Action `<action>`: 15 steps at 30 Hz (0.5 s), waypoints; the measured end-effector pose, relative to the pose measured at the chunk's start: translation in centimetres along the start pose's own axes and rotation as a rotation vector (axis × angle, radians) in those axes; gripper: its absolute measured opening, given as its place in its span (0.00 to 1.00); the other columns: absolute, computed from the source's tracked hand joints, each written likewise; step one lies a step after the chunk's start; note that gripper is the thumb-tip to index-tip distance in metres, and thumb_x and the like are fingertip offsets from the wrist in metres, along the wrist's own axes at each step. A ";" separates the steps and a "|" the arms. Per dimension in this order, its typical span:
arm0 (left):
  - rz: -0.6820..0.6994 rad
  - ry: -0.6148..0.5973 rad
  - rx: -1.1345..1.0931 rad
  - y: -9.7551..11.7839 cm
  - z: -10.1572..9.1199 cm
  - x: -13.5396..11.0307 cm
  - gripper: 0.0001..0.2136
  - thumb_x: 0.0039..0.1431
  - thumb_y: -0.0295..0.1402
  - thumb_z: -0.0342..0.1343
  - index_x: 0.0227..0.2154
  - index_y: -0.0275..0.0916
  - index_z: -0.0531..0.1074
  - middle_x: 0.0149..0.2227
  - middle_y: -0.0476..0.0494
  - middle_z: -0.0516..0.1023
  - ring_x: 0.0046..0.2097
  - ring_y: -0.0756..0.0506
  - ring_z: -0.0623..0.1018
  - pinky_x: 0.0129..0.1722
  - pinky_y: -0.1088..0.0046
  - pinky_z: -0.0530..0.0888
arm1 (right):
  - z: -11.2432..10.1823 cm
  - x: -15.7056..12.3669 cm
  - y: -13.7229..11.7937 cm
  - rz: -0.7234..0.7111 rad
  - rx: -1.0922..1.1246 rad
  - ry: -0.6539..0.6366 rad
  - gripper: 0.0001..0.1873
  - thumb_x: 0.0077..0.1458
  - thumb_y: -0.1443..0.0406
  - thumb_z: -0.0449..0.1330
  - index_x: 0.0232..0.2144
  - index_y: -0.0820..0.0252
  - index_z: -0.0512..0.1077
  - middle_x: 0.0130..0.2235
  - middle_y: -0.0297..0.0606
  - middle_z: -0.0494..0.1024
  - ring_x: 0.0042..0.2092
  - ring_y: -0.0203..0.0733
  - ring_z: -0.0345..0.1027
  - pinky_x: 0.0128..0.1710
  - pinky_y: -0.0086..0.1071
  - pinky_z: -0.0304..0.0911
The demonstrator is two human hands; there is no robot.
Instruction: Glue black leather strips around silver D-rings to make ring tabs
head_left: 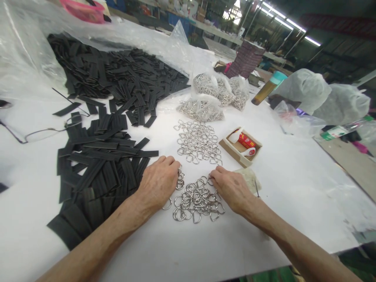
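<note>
A loose pile of silver metal D-rings (197,199) lies on the white table between my two hands. My left hand (160,182) is closed at the pile's upper left, fingers curled over a few D-rings (180,181) that show beside the fingertips. On the other side, my right hand (232,187) is closed, its thumb and finger pinching a D-ring (210,180) at the pile's edge. Farther up, more D-rings (197,141) are spread flat in a single layer. Cut black webbing strips (100,156) lie heaped left of my left hand.
Beyond are a larger heap of black strips (117,74) and clear bags of metal rings (201,109). A small cardboard box (241,160) with a red-labelled item stands right. Eyeglasses (44,130) lie left; a teal-lidded bottle (268,88) lies tilted at the back right.
</note>
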State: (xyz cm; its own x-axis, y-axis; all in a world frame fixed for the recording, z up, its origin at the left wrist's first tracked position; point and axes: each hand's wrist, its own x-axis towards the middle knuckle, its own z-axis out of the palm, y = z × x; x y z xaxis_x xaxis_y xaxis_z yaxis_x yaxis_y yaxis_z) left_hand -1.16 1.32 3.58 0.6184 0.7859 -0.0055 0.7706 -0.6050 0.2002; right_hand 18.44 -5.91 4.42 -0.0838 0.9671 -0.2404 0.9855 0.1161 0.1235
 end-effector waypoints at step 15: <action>-0.005 -0.005 0.014 0.1 -0.1 0.0 0.09 0.59 0.25 0.47 0.33 0.37 0.72 0.37 0.43 0.75 0.42 0.41 0.73 0.35 0.66 0.70 | -2.3 1.0 0.6 0.109 0.001 0.068 0.07 0.58 0.72 0.51 0.36 0.62 0.68 0.36 0.42 0.73 0.33 0.42 0.67 0.25 0.32 0.49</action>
State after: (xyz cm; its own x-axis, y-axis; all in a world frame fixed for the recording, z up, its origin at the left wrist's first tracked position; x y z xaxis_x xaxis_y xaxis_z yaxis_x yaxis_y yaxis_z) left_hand -1.08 1.31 3.71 0.6152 0.7883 -0.0119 0.7758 -0.6027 0.1867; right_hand 18.56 -4.35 6.46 0.0140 0.9870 -0.1602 0.9894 0.0094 0.1446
